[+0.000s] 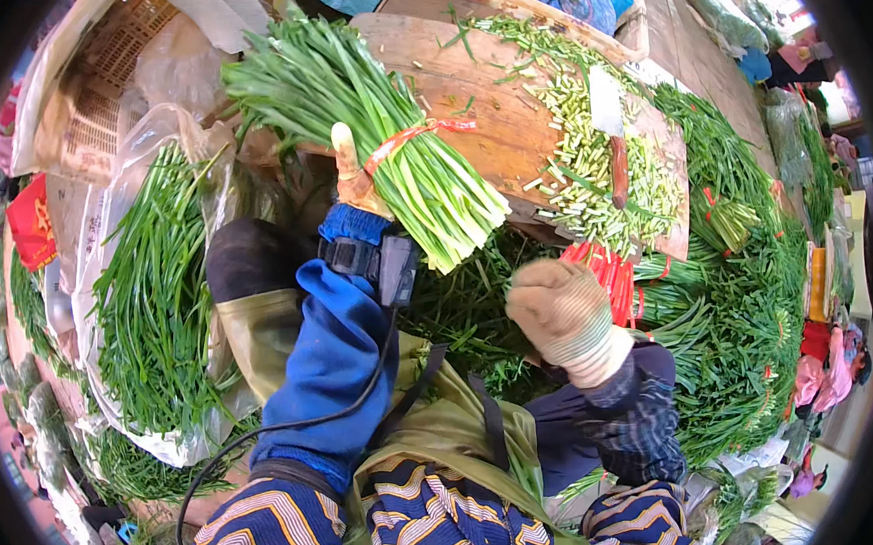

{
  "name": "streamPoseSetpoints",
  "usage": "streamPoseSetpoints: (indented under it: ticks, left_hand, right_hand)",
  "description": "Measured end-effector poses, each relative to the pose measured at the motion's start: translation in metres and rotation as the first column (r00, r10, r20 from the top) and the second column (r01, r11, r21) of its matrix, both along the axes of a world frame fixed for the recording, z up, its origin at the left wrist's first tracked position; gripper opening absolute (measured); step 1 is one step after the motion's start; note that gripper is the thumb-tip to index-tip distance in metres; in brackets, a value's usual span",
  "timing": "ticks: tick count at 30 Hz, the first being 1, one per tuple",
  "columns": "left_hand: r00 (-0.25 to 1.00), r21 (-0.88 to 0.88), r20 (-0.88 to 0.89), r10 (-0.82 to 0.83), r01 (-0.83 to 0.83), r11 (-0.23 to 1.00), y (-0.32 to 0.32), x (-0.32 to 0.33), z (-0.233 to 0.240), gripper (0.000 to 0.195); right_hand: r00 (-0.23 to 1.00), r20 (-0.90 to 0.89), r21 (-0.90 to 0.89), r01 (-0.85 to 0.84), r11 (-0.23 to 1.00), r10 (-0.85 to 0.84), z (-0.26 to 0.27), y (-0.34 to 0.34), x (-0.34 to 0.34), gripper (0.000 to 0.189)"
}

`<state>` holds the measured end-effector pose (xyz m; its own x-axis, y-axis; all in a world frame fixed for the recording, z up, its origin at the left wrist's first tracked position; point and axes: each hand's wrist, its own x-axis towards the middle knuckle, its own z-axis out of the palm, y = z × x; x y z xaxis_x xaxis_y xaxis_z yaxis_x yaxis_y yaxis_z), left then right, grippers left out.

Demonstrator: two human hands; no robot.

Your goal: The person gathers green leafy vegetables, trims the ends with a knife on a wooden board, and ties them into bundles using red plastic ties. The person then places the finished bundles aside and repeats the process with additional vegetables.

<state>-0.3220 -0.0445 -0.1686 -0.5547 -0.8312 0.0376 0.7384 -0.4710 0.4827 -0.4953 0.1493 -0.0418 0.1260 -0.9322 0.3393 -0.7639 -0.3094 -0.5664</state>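
Note:
My left hand (357,179), with its thumb pointing up, supports a thick bunch of garlic chives (420,173) over the near edge of a wooden board (487,114). A red tie (400,143) circles the bunch, its loose end sticking out to the right. The pale stem ends face me, and the leaves spread up and left. My right hand (561,314), in a knit glove, is curled into a fist below the board. Nothing shows in it, and its palm is hidden. Beside it hang several red ties (606,282). A knife (618,170) lies on the board among cut stem pieces (585,139).
At left, an open plastic bag (86,291) holds loose chives (160,302). Plastic crates (89,135) stand behind it. Tied bunches (730,220) and heaped greens (744,352) fill the right side. A cable (296,428) runs along my left sleeve. People (831,378) are farther off.

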Motion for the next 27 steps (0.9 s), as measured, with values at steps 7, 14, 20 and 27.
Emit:
streamPoseSetpoints:
  ticks: [7, 14, 20, 27]
  left_hand:
    - [0.971, 0.010, -0.211, -0.112, 0.116, 0.993, 0.008, 0.006, 0.042, 0.086]
    - [0.965, -0.011, -0.152, -0.213, 0.214, 0.977, 0.019, 0.018, 0.079, 0.068]
    - [0.992, -0.071, -0.043, -0.114, 0.111, 0.991, 0.021, 0.020, 0.091, 0.074]
    - [0.981, -0.147, -0.038, -0.192, 0.185, 0.972, 0.030, 0.011, 0.101, 0.078]
  right_hand:
    - [0.984, -0.078, -0.204, 0.141, 0.969, -0.160, 0.027, -0.011, 0.017, 0.023]
    - [0.984, -0.103, 0.201, 0.165, 0.966, -0.146, 0.041, -0.013, 0.039, 0.007]
    - [0.951, 0.297, 0.383, -0.199, 0.902, 0.084, 0.063, 0.057, 0.030, 0.013]
    - [0.970, 0.099, 0.137, 0.208, 0.969, -0.222, 0.059, 0.024, 0.037, 0.026]
